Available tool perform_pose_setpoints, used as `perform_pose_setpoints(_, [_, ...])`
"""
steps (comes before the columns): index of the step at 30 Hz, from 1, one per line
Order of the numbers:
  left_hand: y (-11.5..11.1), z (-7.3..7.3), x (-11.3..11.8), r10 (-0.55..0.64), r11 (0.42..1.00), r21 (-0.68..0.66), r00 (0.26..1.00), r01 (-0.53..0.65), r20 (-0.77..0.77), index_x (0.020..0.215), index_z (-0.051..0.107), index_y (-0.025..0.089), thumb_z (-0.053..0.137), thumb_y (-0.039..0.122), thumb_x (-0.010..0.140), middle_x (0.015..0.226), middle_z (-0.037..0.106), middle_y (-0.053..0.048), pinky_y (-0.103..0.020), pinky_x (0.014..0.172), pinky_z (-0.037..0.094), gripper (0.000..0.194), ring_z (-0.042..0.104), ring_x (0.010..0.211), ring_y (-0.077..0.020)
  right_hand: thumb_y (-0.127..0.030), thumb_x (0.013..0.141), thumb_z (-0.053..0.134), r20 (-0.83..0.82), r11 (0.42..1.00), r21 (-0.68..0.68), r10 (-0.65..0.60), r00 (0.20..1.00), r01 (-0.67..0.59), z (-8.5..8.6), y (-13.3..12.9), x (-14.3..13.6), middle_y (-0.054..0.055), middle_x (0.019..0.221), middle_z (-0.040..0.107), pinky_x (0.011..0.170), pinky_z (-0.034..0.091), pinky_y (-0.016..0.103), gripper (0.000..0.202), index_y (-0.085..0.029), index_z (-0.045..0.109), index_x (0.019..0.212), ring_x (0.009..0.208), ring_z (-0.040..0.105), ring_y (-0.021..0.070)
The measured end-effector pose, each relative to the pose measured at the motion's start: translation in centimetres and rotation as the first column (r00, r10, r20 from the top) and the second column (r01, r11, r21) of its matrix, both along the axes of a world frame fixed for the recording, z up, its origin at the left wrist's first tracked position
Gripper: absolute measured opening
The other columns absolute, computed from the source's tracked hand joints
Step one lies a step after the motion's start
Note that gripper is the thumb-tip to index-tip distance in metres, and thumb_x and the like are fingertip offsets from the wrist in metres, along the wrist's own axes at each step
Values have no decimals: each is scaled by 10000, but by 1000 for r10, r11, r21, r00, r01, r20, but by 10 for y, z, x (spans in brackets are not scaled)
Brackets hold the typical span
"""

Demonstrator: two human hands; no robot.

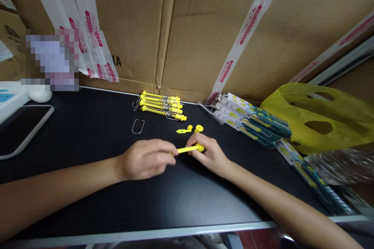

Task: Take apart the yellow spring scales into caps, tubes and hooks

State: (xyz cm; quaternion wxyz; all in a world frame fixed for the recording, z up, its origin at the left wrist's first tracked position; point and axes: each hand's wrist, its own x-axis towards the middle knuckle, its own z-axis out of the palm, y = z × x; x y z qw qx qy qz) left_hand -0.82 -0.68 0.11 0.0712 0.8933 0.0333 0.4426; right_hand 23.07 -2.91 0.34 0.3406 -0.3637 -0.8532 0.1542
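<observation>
Over the middle of the black table, a yellow plastic rod (187, 149) spans the gap between my two hands. The fingers of my left hand (149, 158) are closed around its left end, which they partly hide. At the other end, my right hand (210, 151) pinches a yellow collar-like part (200, 147) into which the rod runs. Just beyond my right fingertips lie a yellow ring-shaped cap (199, 128) and a small flat yellow piece with a slot (183, 131). A bent metal wire loop (138, 126) rests farther left.
Several assembled yellow spring scales with hooks (162, 106) lie at the back. Stacked printed boxes (248, 118) stand to the right, near a yellow plastic bag (315, 120) and a clear plastic bottle (344, 165). A phone (26, 126) lies left; cardboard boxes (204, 35) wall the back.
</observation>
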Motion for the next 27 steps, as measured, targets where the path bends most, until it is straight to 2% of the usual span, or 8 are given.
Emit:
perform_pose_setpoints(2, [9,-2,0,137,982,-142,989,-129,53,1008,549,180,490,69,847,996,636,-54,-242,801,512,204,607,937,-126,-251,909,498,-3,996,-72,-47,999,47,0,-3,0,-5,708,548,578,384,202,126,-172,527,816,597,484,92])
perform_pose_setpoints(4, [14,-3,1,248,943,-214,967,-253,-51,1031,550,179,468,106,873,1001,629,-46,-268,828,490,193,596,941,-134,-280,912,500,23,989,-126,-70,997,72,-1,-5,-1,-23,679,521,536,351,187,149,-172,517,812,551,440,74])
perform_pose_setpoints(7, [15,-3,2,329,919,-123,901,-374,-283,1044,567,193,480,233,908,960,635,-28,-302,795,456,166,584,899,-161,-314,909,506,45,980,-182,-76,996,83,-1,-8,-4,-29,663,506,533,341,188,180,-172,516,799,549,424,74])
perform_pose_setpoints(11, [13,-4,3,351,920,-12,839,-391,-415,996,578,198,412,292,950,847,625,-11,-290,712,419,197,568,800,-164,-321,876,557,-6,968,-229,-107,994,103,-1,-10,-7,-13,737,543,570,369,199,138,-185,532,887,607,469,90])
perform_pose_setpoints(15, [15,-5,3,337,891,-174,869,-419,-363,978,544,177,399,277,954,895,619,-14,-274,735,430,178,578,821,-152,-340,844,595,-159,941,-321,-168,973,110,-2,-6,-7,-51,634,460,519,346,212,248,-195,494,1018,526,411,88])
perform_pose_setpoints(21, [18,-4,2,336,844,-308,881,-439,-333,998,523,195,426,281,944,950,623,-2,-275,774,438,141,593,882,-157,-403,854,580,-359,885,-464,-162,919,-25,-2,0,-6,-32,657,463,484,331,209,246,-172,515,802,507,390,67])
perform_pose_setpoints(25, [17,-3,2,331,831,-332,877,-446,-349,987,521,201,429,282,934,942,624,2,-278,763,438,133,594,875,-160,-398,870,561,-366,858,-509,-147,919,-66,-1,-2,-7,-42,609,432,467,327,209,272,-176,483,734,479,377,67])
perform_pose_setpoints(27, [17,-2,2,348,816,-338,865,-469,-361,967,525,202,429,277,924,921,624,3,-283,750,438,129,591,852,-161,-391,877,552,-341,882,-469,-133,931,-46,-1,-3,-7,-31,629,438,515,358,220,282,-179,469,710,531,407,83])
